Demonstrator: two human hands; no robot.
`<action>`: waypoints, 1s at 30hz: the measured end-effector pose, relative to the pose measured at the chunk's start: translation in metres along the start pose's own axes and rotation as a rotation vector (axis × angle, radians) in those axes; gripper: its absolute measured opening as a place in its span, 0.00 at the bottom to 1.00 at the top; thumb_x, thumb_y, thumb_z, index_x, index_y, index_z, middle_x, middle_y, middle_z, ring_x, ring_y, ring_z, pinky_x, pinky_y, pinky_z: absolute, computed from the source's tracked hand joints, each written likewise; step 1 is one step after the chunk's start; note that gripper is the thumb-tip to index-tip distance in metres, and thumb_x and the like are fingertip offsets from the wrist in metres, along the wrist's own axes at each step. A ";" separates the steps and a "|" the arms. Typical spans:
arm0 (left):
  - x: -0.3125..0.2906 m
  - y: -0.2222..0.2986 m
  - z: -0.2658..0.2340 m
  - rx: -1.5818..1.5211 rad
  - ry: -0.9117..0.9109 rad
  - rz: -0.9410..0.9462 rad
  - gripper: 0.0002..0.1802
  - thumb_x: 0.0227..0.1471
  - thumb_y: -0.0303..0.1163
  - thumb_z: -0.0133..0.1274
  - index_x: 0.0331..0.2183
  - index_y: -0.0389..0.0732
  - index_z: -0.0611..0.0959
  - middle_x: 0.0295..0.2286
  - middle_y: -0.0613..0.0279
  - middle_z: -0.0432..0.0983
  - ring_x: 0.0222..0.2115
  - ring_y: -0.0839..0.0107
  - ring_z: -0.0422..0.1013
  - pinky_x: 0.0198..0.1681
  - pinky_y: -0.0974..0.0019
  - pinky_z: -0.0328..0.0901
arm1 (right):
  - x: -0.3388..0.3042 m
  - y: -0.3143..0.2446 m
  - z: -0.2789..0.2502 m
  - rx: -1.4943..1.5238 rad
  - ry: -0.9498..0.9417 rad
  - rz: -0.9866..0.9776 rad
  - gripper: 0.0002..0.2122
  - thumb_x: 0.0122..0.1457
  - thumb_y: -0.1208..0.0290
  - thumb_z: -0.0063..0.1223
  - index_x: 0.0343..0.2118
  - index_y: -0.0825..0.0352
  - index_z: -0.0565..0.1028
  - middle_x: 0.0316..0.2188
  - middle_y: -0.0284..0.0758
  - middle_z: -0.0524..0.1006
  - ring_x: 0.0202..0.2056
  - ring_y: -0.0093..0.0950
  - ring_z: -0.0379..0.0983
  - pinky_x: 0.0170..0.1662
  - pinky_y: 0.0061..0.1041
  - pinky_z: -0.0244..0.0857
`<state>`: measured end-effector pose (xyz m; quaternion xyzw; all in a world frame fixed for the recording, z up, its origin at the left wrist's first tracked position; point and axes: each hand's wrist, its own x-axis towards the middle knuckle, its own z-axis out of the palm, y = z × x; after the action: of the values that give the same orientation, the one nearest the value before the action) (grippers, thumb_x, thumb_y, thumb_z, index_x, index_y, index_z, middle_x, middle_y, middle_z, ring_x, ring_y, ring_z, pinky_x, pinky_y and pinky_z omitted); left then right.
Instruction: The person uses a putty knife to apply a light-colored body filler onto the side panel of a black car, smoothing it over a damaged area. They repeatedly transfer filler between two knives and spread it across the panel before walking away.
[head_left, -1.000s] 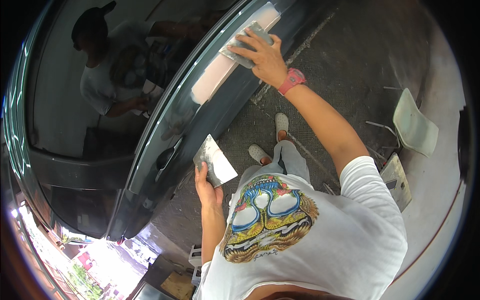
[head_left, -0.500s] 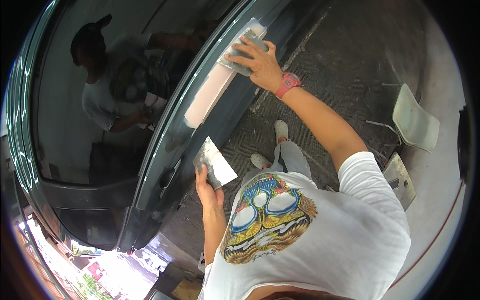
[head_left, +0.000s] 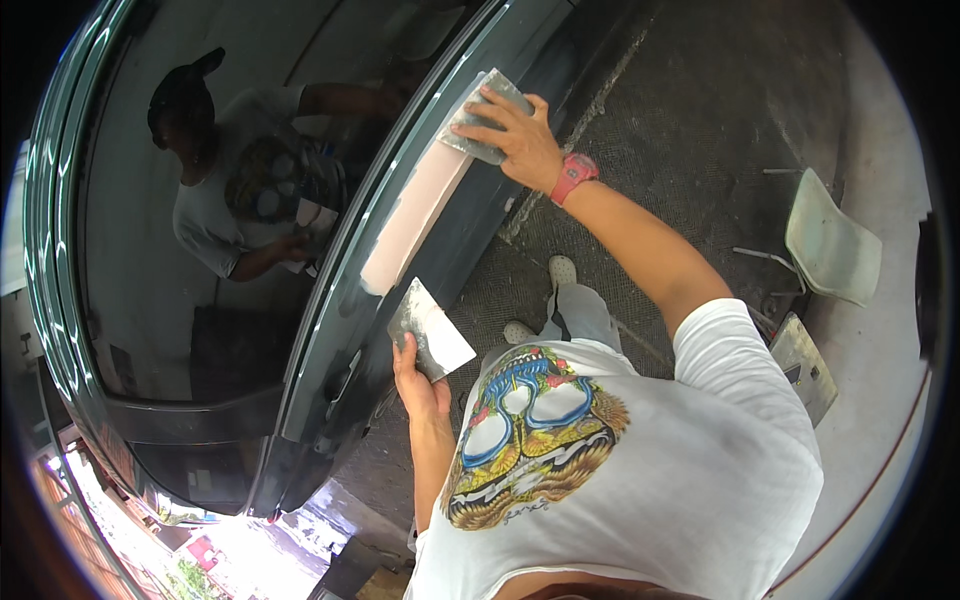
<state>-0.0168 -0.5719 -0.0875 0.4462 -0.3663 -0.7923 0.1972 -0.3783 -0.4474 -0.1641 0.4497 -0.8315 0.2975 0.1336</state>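
My right hand (head_left: 520, 138) grips a grey flat putty spreader (head_left: 508, 90), its fingers spread over the back. The spreader lies against the upper end of a long pale pink strip of filler (head_left: 412, 222) on the dark green car door (head_left: 330, 310). In my left hand (head_left: 420, 385) is a square metal putty plate (head_left: 435, 330), its face partly coated with whitish paste. This plate is held near the strip's lower end, apart from the door. My left thumb lies on the plate's face; the other fingers are mostly hidden behind it.
The dark car window (head_left: 240, 300) mirrors a person in a cap. A door handle (head_left: 343, 378) sits below the strip. To the right, a pale chair (head_left: 832, 240) and a worn board (head_left: 805, 365) stand by the white wall (head_left: 885, 400). My feet rest on dark textured flooring.
My right hand and the spreader have come slightly down and left along the door. The pink strip shows farther down in the view. My left hand and its plate are nearly unmoved.
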 end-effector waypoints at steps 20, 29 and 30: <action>0.012 0.005 0.040 0.081 -0.021 0.064 0.25 0.72 0.35 0.50 0.64 0.36 0.70 0.56 0.57 0.76 0.55 0.67 0.75 0.58 0.62 0.72 | -0.048 0.024 0.027 0.089 -0.004 0.060 0.37 0.51 0.85 0.58 0.62 0.36 0.77 0.66 0.25 0.70 0.74 0.32 0.55 0.67 0.60 0.44; 0.039 0.037 0.063 0.891 -0.237 0.458 0.30 0.73 0.46 0.48 0.63 0.32 0.71 0.56 0.47 0.76 0.57 0.60 0.71 0.63 0.60 0.61 | -0.071 -0.112 -0.084 0.258 -0.135 0.213 0.32 0.54 0.84 0.53 0.60 0.43 0.78 0.62 0.32 0.73 0.68 0.39 0.65 0.65 0.62 0.55; 0.034 0.042 0.067 0.936 -0.300 0.471 0.29 0.73 0.45 0.47 0.63 0.32 0.72 0.55 0.46 0.76 0.56 0.59 0.71 0.63 0.59 0.61 | -0.070 -0.137 -0.092 0.075 -0.194 0.156 0.31 0.55 0.84 0.53 0.60 0.42 0.78 0.61 0.31 0.73 0.68 0.40 0.65 0.65 0.62 0.55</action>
<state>-0.0922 -0.5942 -0.0528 0.2743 -0.7941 -0.5340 0.0951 -0.2299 -0.4019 -0.0747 0.4151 -0.8613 0.2928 0.0120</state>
